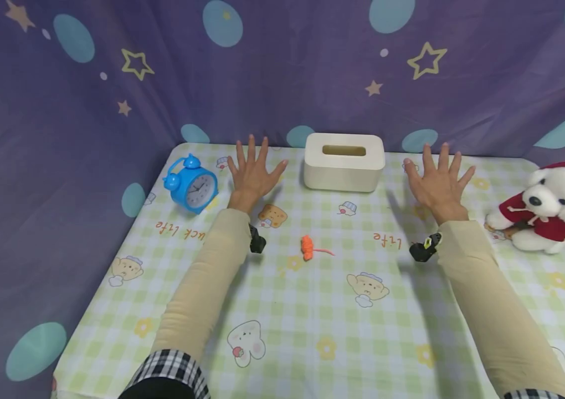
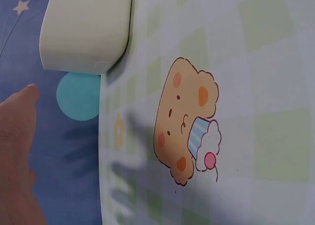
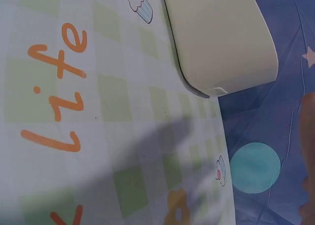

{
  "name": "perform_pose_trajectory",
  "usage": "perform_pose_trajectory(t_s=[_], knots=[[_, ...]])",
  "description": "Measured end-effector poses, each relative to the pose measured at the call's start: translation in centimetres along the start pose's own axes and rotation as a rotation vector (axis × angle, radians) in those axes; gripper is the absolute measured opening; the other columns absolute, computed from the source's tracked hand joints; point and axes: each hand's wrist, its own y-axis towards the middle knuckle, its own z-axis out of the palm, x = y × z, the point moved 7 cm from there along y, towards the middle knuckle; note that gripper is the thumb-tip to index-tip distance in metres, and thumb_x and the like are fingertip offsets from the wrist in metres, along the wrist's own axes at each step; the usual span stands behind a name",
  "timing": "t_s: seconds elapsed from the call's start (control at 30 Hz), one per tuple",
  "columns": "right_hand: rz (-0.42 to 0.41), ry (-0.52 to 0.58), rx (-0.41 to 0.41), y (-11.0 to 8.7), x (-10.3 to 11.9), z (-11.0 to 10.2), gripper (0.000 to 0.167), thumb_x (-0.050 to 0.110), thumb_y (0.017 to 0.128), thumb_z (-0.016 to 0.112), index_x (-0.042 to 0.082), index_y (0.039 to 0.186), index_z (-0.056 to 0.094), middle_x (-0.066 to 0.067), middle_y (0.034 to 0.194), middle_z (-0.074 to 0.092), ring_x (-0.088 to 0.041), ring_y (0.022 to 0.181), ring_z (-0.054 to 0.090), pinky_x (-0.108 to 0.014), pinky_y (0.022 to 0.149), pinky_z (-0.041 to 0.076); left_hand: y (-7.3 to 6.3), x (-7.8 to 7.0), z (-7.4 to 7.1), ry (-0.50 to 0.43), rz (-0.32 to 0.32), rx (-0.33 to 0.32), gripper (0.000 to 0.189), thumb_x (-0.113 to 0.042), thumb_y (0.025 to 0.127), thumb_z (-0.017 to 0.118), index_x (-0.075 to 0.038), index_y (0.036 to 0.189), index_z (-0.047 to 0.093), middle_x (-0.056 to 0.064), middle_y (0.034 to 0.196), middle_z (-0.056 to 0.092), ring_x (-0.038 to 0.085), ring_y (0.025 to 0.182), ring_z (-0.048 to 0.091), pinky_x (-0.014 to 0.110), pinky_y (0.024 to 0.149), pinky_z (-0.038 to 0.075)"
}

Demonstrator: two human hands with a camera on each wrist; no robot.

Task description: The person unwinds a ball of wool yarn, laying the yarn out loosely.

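My left hand [image 1: 251, 180] is held out with fingers spread, between a blue alarm clock [image 1: 194, 185] and a cream tissue box [image 1: 344, 162]. Over on the other side of the box, my right hand [image 1: 438, 185] has its fingers fanned out too, with nothing in it. Both hands cast shadows on the cloth below. A small orange toy mouse [image 1: 307, 247] with a thin tail lies on the table between the forearms. The left wrist view shows a corner of the tissue box [image 2: 86, 33] and part of the left hand [image 2: 17, 151]; only a sliver of the right hand [image 3: 309, 151] appears in its wrist view.
A white plush bear [image 1: 551, 208] in red clothing sits at the table's right side. The green-checked tablecloth [image 1: 282, 299] bears printed cartoons and lettering. A purple curtain [image 1: 282, 72] with stars and ovals rises behind the table and along its left.
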Motion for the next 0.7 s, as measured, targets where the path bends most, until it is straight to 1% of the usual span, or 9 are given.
perform_pose_trajectory(t_s=[0.13, 0.3, 0.37, 0.43, 0.5, 0.53, 0.6, 0.63, 0.7], knots=[[-0.003, 0.0, -0.006, 0.0, 0.0, 0.0, 0.08, 0.071, 0.092, 0.006, 0.022, 0.153, -0.007, -0.015, 0.155, -0.025, -0.043, 0.138, -0.029, -0.071, 0.1, -0.023, 0.0, 0.0, 0.0, -0.003, 0.001, 0.005, 0.082, -0.074, 0.09, 0.027, -0.034, 0.153, -0.005, -0.002, 0.158, -0.021, 0.028, 0.143, -0.027, 0.061, 0.114, -0.008], [-0.01, -0.002, -0.017, 0.0, 0.0, -0.1, 0.08, 0.071, 0.092, 0.006, 0.022, 0.154, -0.006, -0.016, 0.155, -0.024, -0.043, 0.139, -0.027, -0.071, 0.1, -0.023, -0.1, 0.1, 0.0, 0.0, -0.001, 0.002, 0.081, -0.073, 0.09, 0.029, -0.032, 0.154, -0.002, 0.0, 0.16, -0.017, 0.03, 0.145, -0.021, 0.062, 0.114, -0.002], [-0.013, -0.003, -0.021, 0.0, 0.0, -0.1, 0.08, 0.071, 0.092, 0.006, 0.022, 0.154, -0.005, -0.016, 0.155, -0.023, -0.044, 0.139, -0.027, -0.071, 0.1, -0.022, -0.1, 0.1, -0.1, -0.001, 0.0, 0.001, 0.081, -0.073, 0.091, 0.03, -0.031, 0.154, 0.001, 0.002, 0.161, -0.014, 0.032, 0.146, -0.018, 0.063, 0.114, 0.0], [-0.018, -0.006, -0.025, -0.1, 0.0, -0.3, 0.081, 0.071, 0.092, 0.006, 0.021, 0.154, -0.005, -0.016, 0.155, -0.023, -0.044, 0.139, -0.026, -0.071, 0.101, -0.022, 0.0, 0.2, -0.2, 0.0, -0.001, 0.014, 0.081, -0.072, 0.091, 0.03, -0.031, 0.154, 0.001, 0.004, 0.161, -0.011, 0.034, 0.147, -0.014, 0.063, 0.115, 0.002], [-0.028, -0.007, -0.035, -0.2, 0.0, -0.6, 0.08, 0.071, 0.092, 0.007, 0.021, 0.154, -0.005, -0.016, 0.156, -0.022, -0.045, 0.14, -0.024, -0.071, 0.102, -0.021, -0.1, 0.2, -0.4, -0.005, 0.003, 0.041, 0.08, -0.069, 0.092, 0.032, -0.027, 0.155, 0.006, 0.008, 0.162, -0.004, 0.037, 0.148, -0.005, 0.062, 0.115, 0.008], [-0.038, -0.003, -0.05, -0.3, 0.1, -0.8, 0.08, 0.07, 0.093, 0.009, 0.021, 0.154, -0.004, -0.016, 0.156, -0.021, -0.045, 0.141, -0.022, -0.071, 0.102, -0.02, -0.2, 0.2, -0.5, -0.016, 0.006, 0.065, 0.079, -0.067, 0.093, 0.034, -0.025, 0.155, 0.011, 0.011, 0.162, 0.003, 0.038, 0.147, 0.003, 0.061, 0.115, 0.012], [-0.071, 0.028, -0.11, -0.6, 0.4, -1.5, 0.078, 0.067, 0.095, 0.016, 0.019, 0.155, 0.002, -0.017, 0.159, -0.014, -0.045, 0.144, -0.013, -0.07, 0.106, -0.015, -0.5, 0.2, -0.7, -0.063, 0.015, 0.159, 0.074, -0.061, 0.096, 0.038, -0.018, 0.153, 0.021, 0.015, 0.159, 0.017, 0.038, 0.144, 0.018, 0.057, 0.113, 0.022], [-0.098, 0.059, -0.153, -0.9, 0.6, -2.0, 0.077, 0.064, 0.096, 0.022, 0.018, 0.155, 0.007, -0.018, 0.16, -0.008, -0.045, 0.145, -0.007, -0.069, 0.108, -0.011, -0.7, 0.1, -0.7, -0.088, 0.021, 0.223, 0.07, -0.057, 0.097, 0.04, -0.015, 0.15, 0.028, 0.015, 0.156, 0.025, 0.037, 0.141, 0.026, 0.055, 0.111, 0.027], [-0.168, 0.14, -0.253, -1.4, 1.1, -2.9, 0.071, 0.054, 0.097, 0.036, 0.014, 0.154, 0.019, -0.02, 0.159, 0.008, -0.043, 0.145, 0.007, -0.066, 0.111, 0.001, -1.4, -0.3, -0.5, -0.14, 0.053, 0.378, 0.06, -0.051, 0.098, 0.043, -0.01, 0.143, 0.04, 0.015, 0.148, 0.038, 0.035, 0.133, 0.039, 0.05, 0.106, 0.035]])
